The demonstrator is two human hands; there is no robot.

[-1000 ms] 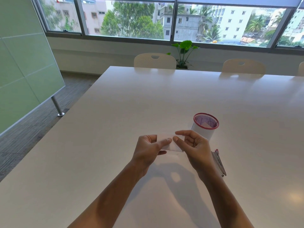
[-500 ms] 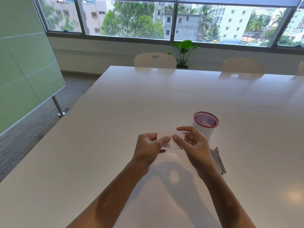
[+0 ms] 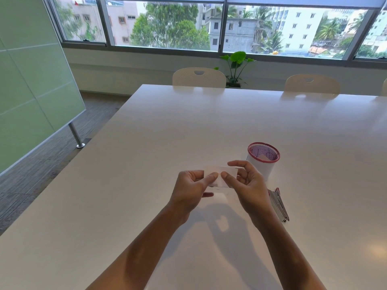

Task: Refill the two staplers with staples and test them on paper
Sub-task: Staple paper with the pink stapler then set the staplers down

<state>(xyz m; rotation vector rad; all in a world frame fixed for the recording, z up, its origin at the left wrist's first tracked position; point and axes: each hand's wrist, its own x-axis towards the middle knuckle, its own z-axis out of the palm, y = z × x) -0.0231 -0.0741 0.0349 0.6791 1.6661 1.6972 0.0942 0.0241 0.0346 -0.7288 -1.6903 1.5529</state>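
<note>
Bright daylight floods in through the windows (image 3: pixel 209 28) at the far wall. The glossy bench (image 3: pixel 188 126) mirrors it in pale sheen, with a warm glare spot near the right edge. Soft arm shadows fall toward the camera. Wide-angle bending curves the frame edges; focus is fairly sharp.

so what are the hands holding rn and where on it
A small slip of white paper, held above the table. The left hand pinches its left part, the right hand its right part, thumbs nearly meeting on the front.
</note>
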